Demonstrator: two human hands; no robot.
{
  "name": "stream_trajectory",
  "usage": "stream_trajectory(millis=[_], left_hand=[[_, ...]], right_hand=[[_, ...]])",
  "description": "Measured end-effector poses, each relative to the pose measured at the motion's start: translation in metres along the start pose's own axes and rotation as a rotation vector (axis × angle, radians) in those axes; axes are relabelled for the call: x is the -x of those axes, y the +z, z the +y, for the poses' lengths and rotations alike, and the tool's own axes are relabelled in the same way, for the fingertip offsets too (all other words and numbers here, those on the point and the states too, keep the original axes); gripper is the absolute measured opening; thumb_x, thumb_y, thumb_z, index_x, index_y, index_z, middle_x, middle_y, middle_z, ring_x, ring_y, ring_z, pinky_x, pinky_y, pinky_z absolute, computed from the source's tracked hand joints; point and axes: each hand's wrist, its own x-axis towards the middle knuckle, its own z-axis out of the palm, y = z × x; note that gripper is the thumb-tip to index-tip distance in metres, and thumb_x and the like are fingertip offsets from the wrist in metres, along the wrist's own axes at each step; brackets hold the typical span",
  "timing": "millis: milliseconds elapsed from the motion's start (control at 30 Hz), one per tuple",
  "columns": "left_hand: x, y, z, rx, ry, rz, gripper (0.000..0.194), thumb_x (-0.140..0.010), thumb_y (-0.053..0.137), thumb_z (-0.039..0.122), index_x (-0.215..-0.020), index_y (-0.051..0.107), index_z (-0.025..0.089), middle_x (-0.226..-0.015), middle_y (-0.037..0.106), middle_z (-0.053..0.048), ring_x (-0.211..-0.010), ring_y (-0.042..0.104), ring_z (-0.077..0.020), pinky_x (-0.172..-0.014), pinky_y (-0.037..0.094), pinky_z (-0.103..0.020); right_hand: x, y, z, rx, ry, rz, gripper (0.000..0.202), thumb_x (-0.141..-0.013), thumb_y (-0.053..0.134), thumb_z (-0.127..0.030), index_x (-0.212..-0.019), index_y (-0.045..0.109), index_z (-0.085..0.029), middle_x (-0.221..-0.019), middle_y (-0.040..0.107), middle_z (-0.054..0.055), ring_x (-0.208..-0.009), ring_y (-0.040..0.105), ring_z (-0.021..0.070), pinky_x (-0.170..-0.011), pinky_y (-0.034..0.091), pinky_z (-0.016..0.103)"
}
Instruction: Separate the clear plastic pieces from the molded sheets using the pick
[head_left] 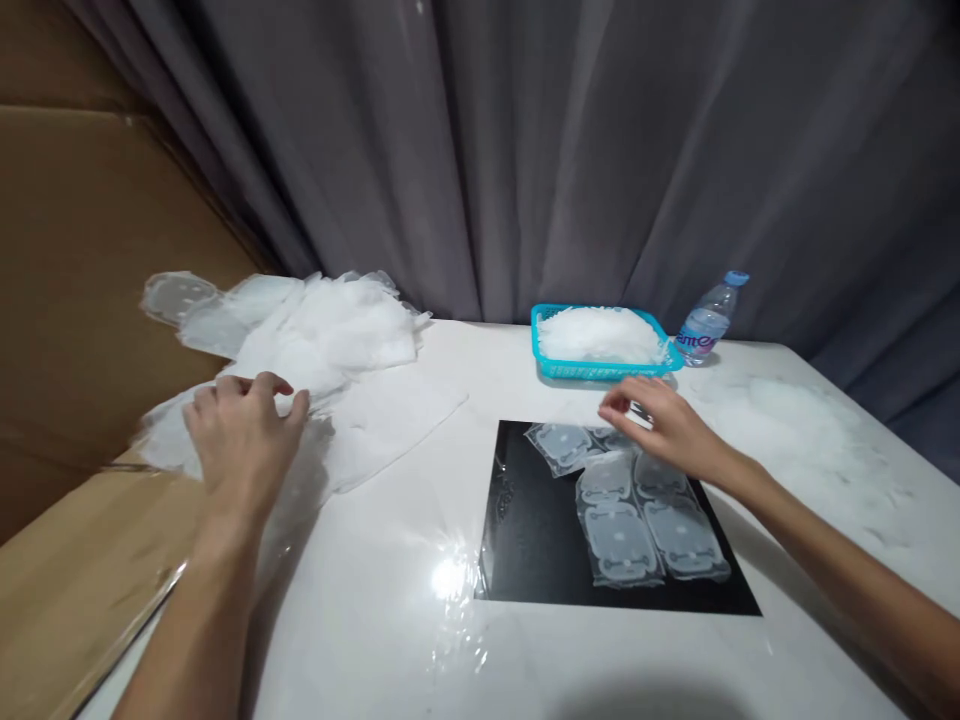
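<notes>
My left hand is over the near edge of a heap of white, translucent packets at the left, its fingers apart and curved; nothing shows in its grip. My right hand hovers above the back right part of a black mat. Its thumb and fingertips are pressed close together, and whatever lies between them is too small to make out. Several clear packets with pale rounded shapes lie on the mat's right half, some partly overlapping. The right hand hides part of the rear ones.
A blue basket filled with white material stands behind the mat. Beside it is a water bottle. More translucent pieces spread over the white table at right. Cardboard borders the left side, and a grey curtain hangs behind.
</notes>
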Motion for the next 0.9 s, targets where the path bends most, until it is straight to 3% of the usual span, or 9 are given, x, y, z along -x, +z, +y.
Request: stream_trajectory(millis=[100,233,300,433,567,633,700,800,900], left_hand=[[0.013,0.002,0.045,0.205,0.263,0.051,0.036,-0.103,0.044,0.034,-0.108,0.07,0.01,-0.109,0.066,-0.021,-0.107,0.057,-0.0367,-0.096,0.039,-0.047],[0.057,0.002,0.133,0.515,0.628,-0.109,0.029,-0.107,0.045,0.04,-0.103,0.067,0.02,-0.108,0.071,-0.007,-0.103,0.063,-0.0247,-0.098,0.044,-0.039],[0.079,-0.001,0.175,0.726,0.767,-0.232,0.031,-0.109,0.044,0.044,-0.104,0.063,0.021,-0.109,0.071,-0.006,-0.105,0.065,-0.0239,-0.1,0.045,-0.04],[0.096,-0.003,0.23,0.794,0.874,-0.471,0.04,-0.11,0.04,0.052,-0.127,0.059,0.02,-0.132,0.067,-0.011,-0.125,0.062,-0.0268,-0.111,0.045,-0.044],[0.088,0.007,0.243,0.727,0.956,-0.567,0.057,-0.103,0.051,0.061,-0.14,0.058,0.017,-0.156,0.052,-0.017,-0.147,0.047,-0.0337,-0.124,0.036,-0.05],[0.079,0.009,0.237,0.728,0.97,-0.631,0.061,-0.104,0.046,0.063,-0.147,0.055,0.02,-0.165,0.044,-0.014,-0.154,0.039,-0.0338,-0.127,0.03,-0.053],[0.068,0.008,0.226,0.761,1.001,-0.805,0.061,-0.106,0.04,0.065,-0.153,0.051,0.029,-0.172,0.034,-0.006,-0.16,0.027,-0.0313,-0.131,0.022,-0.054],[0.043,0.008,0.207,0.836,0.998,-1.053,0.054,-0.11,0.028,0.061,-0.142,0.065,0.038,-0.173,0.032,0.005,-0.163,0.019,-0.028,-0.133,0.014,-0.051],[0.018,0.017,0.19,0.927,1.037,-1.193,0.052,-0.107,0.037,0.064,-0.137,0.069,0.036,-0.17,0.038,0.003,-0.163,0.017,-0.0297,-0.132,0.015,-0.052]], right_hand=[[0.045,-0.007,-0.002,-0.051,-0.122,-0.229,0.027,-0.106,0.056,-0.045,-0.097,0.064,-0.02,-0.097,0.066,0.007,-0.093,0.059,0.0223,-0.085,0.044,0.035],[0.068,-0.012,-0.013,-0.117,-0.073,-0.556,0.042,-0.091,0.072,-0.061,-0.102,0.066,-0.021,-0.097,0.066,0.004,-0.096,0.058,0.0227,-0.085,0.045,0.033],[0.071,-0.011,-0.017,-0.154,-0.022,-0.611,0.046,-0.089,0.074,-0.061,-0.106,0.064,-0.02,-0.1,0.066,0.004,-0.098,0.059,0.0227,-0.085,0.047,0.032],[0.075,-0.008,-0.023,-0.152,-0.094,-0.624,0.023,-0.106,0.056,-0.039,-0.099,0.064,-0.018,-0.102,0.065,0.005,-0.099,0.06,0.021,-0.091,0.047,0.032],[0.077,-0.007,-0.033,-0.17,-0.166,-0.608,0.025,-0.111,0.042,-0.028,-0.099,0.061,-0.017,-0.101,0.063,0.008,-0.094,0.058,0.0214,-0.09,0.048,0.034],[0.077,-0.01,-0.039,-0.31,-0.121,-0.615,0.021,-0.111,0.042,-0.03,-0.101,0.057,-0.018,-0.1,0.062,0.007,-0.09,0.057,0.0195,-0.086,0.048,0.032],[0.076,-0.015,-0.045,-0.506,-0.017,-0.581,0.017,-0.11,0.043,-0.032,-0.101,0.052,-0.02,-0.1,0.06,0.005,-0.086,0.056,0.0168,-0.082,0.046,0.029],[0.077,-0.018,-0.049,-0.787,0.127,-0.352,0.018,-0.11,0.044,-0.037,-0.101,0.047,-0.022,-0.101,0.055,0.002,-0.083,0.052,0.0139,-0.078,0.044,0.027],[0.08,-0.013,-0.049,-0.96,0.261,-0.061,0.025,-0.11,0.046,-0.045,-0.098,0.045,-0.023,-0.087,0.044,-0.002,-0.072,0.041,0.012,-0.068,0.039,0.024]])
